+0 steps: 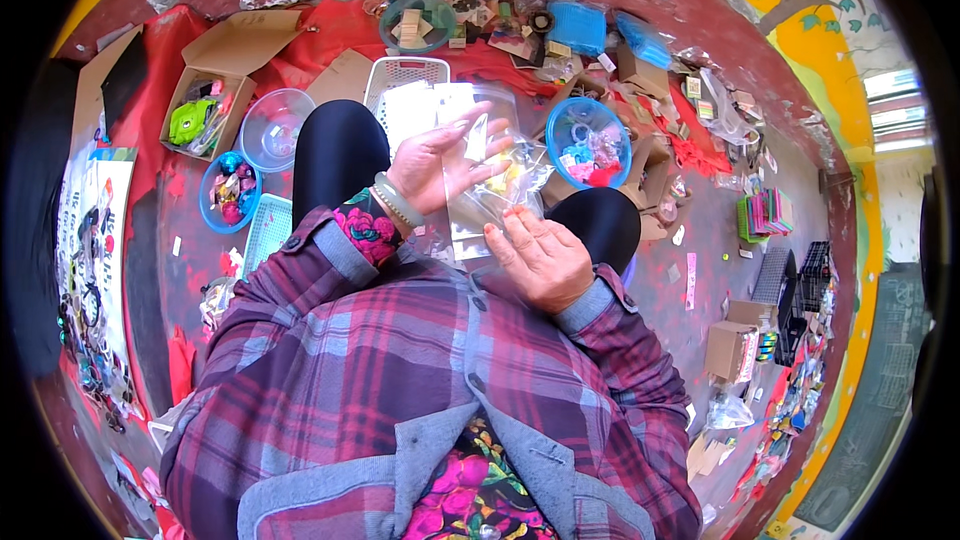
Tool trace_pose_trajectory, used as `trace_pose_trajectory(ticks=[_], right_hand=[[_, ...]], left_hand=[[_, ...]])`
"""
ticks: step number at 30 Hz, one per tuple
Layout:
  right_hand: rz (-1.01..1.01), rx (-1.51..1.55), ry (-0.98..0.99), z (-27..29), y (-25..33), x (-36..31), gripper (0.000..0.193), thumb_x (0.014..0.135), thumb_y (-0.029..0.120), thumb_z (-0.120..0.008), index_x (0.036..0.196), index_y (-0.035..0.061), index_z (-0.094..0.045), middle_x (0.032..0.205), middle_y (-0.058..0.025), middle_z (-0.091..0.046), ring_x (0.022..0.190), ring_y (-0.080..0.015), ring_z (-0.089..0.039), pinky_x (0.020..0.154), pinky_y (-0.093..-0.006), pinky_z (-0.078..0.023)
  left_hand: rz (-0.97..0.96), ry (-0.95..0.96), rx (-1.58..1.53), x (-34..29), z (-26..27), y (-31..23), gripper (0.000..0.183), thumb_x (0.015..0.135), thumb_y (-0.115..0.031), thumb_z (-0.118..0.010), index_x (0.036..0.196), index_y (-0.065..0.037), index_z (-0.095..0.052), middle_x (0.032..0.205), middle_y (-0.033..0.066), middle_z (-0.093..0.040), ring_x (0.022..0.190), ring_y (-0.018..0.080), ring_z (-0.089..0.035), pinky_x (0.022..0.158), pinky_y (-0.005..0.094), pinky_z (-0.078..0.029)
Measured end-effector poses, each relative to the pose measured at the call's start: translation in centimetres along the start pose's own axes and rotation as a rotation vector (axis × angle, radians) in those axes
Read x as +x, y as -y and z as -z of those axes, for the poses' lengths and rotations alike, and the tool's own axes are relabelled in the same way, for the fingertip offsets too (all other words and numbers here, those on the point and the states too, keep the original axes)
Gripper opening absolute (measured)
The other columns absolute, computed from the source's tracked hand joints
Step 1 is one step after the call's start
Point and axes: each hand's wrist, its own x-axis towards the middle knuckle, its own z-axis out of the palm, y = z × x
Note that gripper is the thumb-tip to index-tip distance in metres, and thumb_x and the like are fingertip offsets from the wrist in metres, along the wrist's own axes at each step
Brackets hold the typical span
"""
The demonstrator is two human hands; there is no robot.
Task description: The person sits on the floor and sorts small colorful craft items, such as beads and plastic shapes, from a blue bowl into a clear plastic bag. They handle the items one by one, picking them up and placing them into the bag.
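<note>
Between my knees, a clear plastic bag [485,202] with something small and yellow inside lies beneath my hands. My left hand [428,168], with a pale bangle at the wrist, is turned palm up and open. Its fingers are spread, and clear film overlaps their tips. From the right, my right hand [548,262] meets the bag's near edge with its fingers pressed together, pinching the film. White sheets or packets [425,108] lie just beyond my left hand, partly on a white plastic basket [420,64].
At right stands a blue basin [551,148] of colourful small items; at left are another blue basin [207,202], a clear bowl [262,145], a mint basket [262,246] and an open carton [245,90]. Boxes and small goods line the right wall, near a green basket [747,220].
</note>
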Motion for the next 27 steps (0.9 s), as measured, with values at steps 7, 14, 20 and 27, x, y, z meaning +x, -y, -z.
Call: trace_pose_trajectory(ticks=[7,14,20,27], right_hand=[[-0.102,0.350,0.014,1.1,-0.4,1.8,0.044,0.082,0.035,-0.057,0.117,0.0077,-0.054,0.121,-0.0155,-0.052,0.115,-0.0301,-0.049,0.093,-0.0404,-0.039],[-0.099,0.722,-0.208,-0.5,0.3,7.9,0.061,0.090,0.050,-0.033,0.123,0.0012,-0.049,0.133,-0.0192,-0.041,0.129,-0.0353,-0.030,0.105,-0.0455,-0.020],[-0.148,0.260,-0.131,-2.0,-1.2,7.2,0.052,0.087,0.043,-0.038,0.126,0.0099,-0.049,0.135,-0.0130,-0.041,0.131,-0.0289,-0.030,0.107,-0.0445,-0.016],[-0.451,0.209,-0.247,-0.2,-6.9,4.2,0.043,0.083,0.027,-0.053,0.123,0.0108,-0.052,0.127,-0.0119,-0.049,0.125,-0.0302,-0.037,0.104,-0.0433,-0.024]], left_hand=[[-0.017,0.109,0.207,-0.3,-1.3,-0.1,0.059,0.089,-0.024,-0.044,0.139,-0.003,-0.020,0.143,0.0171,-0.023,0.131,0.0330,-0.026,0.106,0.0479,-0.023],[-0.007,0.272,0.058,0.5,-1.0,5.0,0.077,0.085,-0.054,-0.044,0.141,-0.011,-0.015,0.144,0.0123,-0.022,0.134,0.0278,-0.019,0.107,0.0438,-0.020],[-0.043,0.338,0.599,-2.8,0.9,3.4,0.064,0.091,-0.030,-0.046,0.140,-0.003,-0.014,0.143,0.0140,-0.024,0.131,0.0289,-0.025,0.107,0.0423,-0.021],[0.100,0.427,0.268,-3.5,-2.9,0.7,0.065,0.078,0.004,-0.039,0.140,-0.002,-0.018,0.139,0.0236,-0.028,0.131,0.0368,-0.023,0.106,0.0493,-0.021]])
